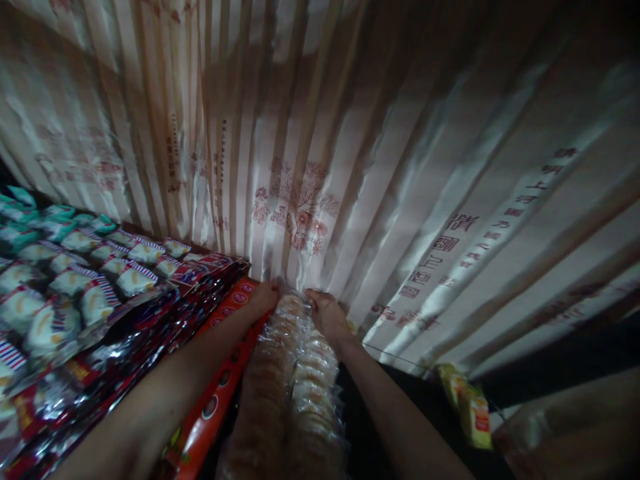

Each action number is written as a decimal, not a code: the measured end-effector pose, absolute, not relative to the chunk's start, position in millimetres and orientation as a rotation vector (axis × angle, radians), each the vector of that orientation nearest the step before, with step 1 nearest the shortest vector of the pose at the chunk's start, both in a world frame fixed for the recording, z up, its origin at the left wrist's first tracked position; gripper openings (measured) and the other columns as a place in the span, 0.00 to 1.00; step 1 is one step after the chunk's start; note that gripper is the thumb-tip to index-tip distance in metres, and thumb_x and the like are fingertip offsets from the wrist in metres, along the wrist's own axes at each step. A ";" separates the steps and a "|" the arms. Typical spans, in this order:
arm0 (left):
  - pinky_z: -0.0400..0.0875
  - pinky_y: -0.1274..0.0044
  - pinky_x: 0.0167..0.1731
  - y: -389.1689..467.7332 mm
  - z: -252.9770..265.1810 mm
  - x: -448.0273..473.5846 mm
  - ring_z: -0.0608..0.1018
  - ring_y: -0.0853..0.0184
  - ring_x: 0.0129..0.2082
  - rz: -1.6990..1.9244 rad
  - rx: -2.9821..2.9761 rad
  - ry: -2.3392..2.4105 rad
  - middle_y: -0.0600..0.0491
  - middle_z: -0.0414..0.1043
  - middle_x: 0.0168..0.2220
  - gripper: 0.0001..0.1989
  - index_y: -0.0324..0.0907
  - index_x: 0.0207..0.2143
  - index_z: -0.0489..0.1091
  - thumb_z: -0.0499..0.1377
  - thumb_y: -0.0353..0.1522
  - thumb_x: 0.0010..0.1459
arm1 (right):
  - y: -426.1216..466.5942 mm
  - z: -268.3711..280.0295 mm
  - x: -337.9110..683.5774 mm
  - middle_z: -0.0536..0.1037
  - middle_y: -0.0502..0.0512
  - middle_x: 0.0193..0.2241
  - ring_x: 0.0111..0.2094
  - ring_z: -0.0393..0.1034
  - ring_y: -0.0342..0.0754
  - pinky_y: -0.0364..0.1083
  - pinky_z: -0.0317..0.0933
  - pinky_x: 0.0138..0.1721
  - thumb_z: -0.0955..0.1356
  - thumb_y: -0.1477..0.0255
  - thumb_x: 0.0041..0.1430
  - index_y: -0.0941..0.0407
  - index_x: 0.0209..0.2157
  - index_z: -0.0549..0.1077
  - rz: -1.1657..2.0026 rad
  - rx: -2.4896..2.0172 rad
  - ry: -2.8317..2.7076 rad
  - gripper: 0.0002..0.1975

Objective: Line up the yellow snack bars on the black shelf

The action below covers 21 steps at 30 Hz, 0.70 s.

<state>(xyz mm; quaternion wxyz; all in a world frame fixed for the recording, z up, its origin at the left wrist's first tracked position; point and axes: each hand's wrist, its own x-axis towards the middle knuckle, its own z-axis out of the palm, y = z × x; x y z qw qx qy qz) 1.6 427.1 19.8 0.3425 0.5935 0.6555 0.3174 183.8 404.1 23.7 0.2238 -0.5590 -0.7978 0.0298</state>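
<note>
A long clear plastic bag (273, 380) runs away from me, packed with two rows of round, pale, individually wrapped pastries (315, 383). At its far end, my left hand (265, 297) is closed on the left corner of the plastic. My right hand (327, 317) pinches the right corner, thumb and fingers together. Both forearms reach forward on either side of the bag. An orange-red printed package (220, 393) lies beneath my left forearm, just left of the bag.
Stacks of small white snack packets with striped edges (135, 277) fill the left, with green packets (55, 223) behind. Pleated white printed sacks (300, 220) form a wall ahead. A yellow packet (473, 413) lies at the right on a dark surface (400, 400).
</note>
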 end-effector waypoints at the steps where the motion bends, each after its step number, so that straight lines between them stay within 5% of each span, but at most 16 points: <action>1: 0.66 0.78 0.37 429.4 17.3 3.2 0.75 0.65 0.36 0.818 1.548 1.693 0.48 0.76 0.34 0.09 0.37 0.32 0.74 0.55 0.24 0.50 | 408.2 24.1 182.5 0.77 0.54 0.40 0.44 0.69 0.46 0.43 0.59 0.47 0.59 0.80 0.54 0.53 0.44 0.73 0.110 -1.563 -2.216 0.18; 7: 0.65 0.82 0.25 435.1 6.0 13.4 0.73 0.71 0.25 0.831 1.478 1.643 0.52 0.74 0.25 0.08 0.36 0.30 0.74 0.56 0.25 0.48 | 423.5 21.8 181.0 0.79 0.49 0.32 0.35 0.71 0.44 0.40 0.62 0.37 0.62 0.74 0.54 0.51 0.40 0.74 0.296 -1.668 -2.085 0.13; 12: 0.64 0.83 0.25 438.1 0.5 13.9 0.73 0.72 0.26 0.911 1.440 1.637 0.53 0.74 0.26 0.08 0.37 0.31 0.74 0.57 0.26 0.48 | 425.7 17.5 179.9 0.77 0.47 0.27 0.30 0.70 0.43 0.40 0.61 0.33 0.63 0.75 0.52 0.52 0.30 0.75 0.361 -1.676 -1.959 0.09; 17: 0.65 0.82 0.27 434.1 -0.2 10.2 0.72 0.71 0.26 0.953 1.433 1.648 0.54 0.73 0.26 0.11 0.38 0.36 0.71 0.59 0.27 0.47 | 417.8 20.5 182.4 0.77 0.51 0.34 0.36 0.69 0.44 0.42 0.60 0.41 0.62 0.76 0.53 0.52 0.39 0.73 0.239 -1.612 -1.938 0.12; 21: 0.65 0.82 0.28 427.7 2.0 8.9 0.72 0.72 0.25 0.966 1.455 1.605 0.56 0.73 0.25 0.10 0.40 0.37 0.70 0.57 0.28 0.49 | 405.9 25.4 188.8 0.77 0.52 0.34 0.41 0.67 0.45 0.43 0.56 0.46 0.64 0.72 0.54 0.53 0.31 0.74 0.209 -1.483 -2.106 0.07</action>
